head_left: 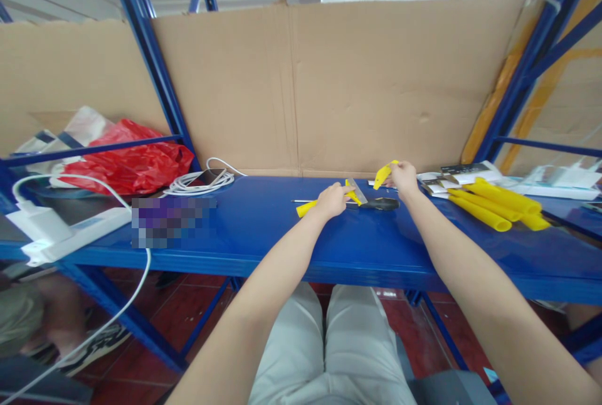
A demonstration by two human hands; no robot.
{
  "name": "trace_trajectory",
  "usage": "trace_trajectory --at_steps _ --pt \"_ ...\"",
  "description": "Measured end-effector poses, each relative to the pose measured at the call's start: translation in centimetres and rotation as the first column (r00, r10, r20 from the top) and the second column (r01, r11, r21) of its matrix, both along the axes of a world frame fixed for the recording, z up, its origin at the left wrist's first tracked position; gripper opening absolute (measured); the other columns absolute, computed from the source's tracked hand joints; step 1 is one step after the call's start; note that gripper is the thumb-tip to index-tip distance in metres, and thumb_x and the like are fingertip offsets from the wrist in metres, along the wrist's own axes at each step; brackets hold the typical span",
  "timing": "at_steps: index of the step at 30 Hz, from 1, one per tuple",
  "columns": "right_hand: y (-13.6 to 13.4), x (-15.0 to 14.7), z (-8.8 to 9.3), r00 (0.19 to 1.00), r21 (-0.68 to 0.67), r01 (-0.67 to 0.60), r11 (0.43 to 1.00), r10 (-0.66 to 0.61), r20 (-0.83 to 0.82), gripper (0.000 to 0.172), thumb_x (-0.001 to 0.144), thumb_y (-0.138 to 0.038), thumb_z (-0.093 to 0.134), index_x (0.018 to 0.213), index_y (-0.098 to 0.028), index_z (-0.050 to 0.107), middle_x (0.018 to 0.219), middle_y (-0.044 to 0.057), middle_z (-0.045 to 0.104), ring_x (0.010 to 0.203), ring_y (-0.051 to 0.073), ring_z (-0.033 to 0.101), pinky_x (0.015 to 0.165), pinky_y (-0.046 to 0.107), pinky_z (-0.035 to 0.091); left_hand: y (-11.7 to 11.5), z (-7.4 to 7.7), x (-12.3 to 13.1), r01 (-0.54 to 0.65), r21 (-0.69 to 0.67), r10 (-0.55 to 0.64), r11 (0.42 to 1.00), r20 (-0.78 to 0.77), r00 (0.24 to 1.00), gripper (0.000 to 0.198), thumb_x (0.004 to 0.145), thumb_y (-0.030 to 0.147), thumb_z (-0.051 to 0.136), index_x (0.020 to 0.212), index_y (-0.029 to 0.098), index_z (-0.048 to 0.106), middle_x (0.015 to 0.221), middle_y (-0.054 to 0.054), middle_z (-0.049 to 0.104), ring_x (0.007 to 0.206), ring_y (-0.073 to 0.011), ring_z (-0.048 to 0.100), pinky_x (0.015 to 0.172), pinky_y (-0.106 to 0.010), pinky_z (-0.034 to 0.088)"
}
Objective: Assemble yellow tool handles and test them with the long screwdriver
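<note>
Both forearms reach straight forward from the seated body, elbows low, wrists nearly level with the blue desk (263, 236).

The left hand (332, 200) lies knuckles-up on the desk, its fingers curled shut around a yellow handle (305, 208). One end of the handle pokes out on the left side of the fist. At the other end a flat metal blade (358, 190) shows just beyond the thumb.

The right hand (404, 178) is a little farther back and to the right, wrist bent slightly inward. Its fingertips are pinched closed on a small yellow piece (383, 174), which tilts up to the left just above the desk surface.

Between the two hands lies a screwdriver (379, 204) with a black grip, its thin shaft running left under the left hand.

To the right, near the right forearm, a pile of yellow tubes (493, 209) lies beside some white boxes (463, 175). Well off to the left are a coiled white cable (202, 182), a red plastic bag (132, 163) and a white power strip (70, 229). Cardboard (367, 85) lines the back.
</note>
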State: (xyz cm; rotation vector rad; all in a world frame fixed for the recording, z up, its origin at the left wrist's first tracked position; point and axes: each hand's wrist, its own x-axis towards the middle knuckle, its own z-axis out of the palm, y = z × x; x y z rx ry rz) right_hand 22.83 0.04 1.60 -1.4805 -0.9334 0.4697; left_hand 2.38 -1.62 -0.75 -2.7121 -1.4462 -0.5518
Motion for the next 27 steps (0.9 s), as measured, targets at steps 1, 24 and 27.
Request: trace_trajectory --at_steps 1,24,27 --pt "-0.3 -0.3 0.2 0.996 0.001 -0.017 1.000 0.017 -0.091 0.019 0.094 -0.018 0.046 0.108 -0.016 0.060 0.068 0.002 0.064 0.052 0.015 0.060 0.055 0.028 0.052 0.0 0.0 0.0 0.000 0.001 0.000 1.000 0.003 1.000 0.044 0.099 0.023 0.051 0.142 0.027 0.059 0.124 -0.010 0.063 0.114 -0.0234 0.065 0.099 -0.031 0.049" --pt "-2.1 -3.7 0.8 0.934 -0.177 -0.327 0.928 0.346 0.088 0.023 0.068 -0.021 0.085 0.059 -0.013 0.064 0.054 0.001 0.059 0.051 0.009 0.047 0.045 0.020 0.035 0.5 -0.4 0.2 -0.015 -0.013 0.016 1.000 0.120 0.993 0.056 0.094 0.020 0.059 0.148 0.015 0.043 0.140 -0.016 0.060 0.128 -0.0238 0.058 0.105 -0.032 0.045" --pt "-1.8 -4.2 0.2 0.919 -0.187 -0.282 0.941 0.321 0.230 0.022 0.067 -0.023 0.081 0.055 -0.015 0.065 0.049 -0.001 0.055 0.052 0.011 0.048 0.049 0.023 0.037 0.6 -0.5 0.2 0.006 -0.008 -0.004 1.000 0.140 0.990 0.057 0.094 0.020 0.060 0.149 0.016 0.042 0.141 -0.016 0.059 0.128 -0.0236 0.058 0.105 -0.032 0.045"
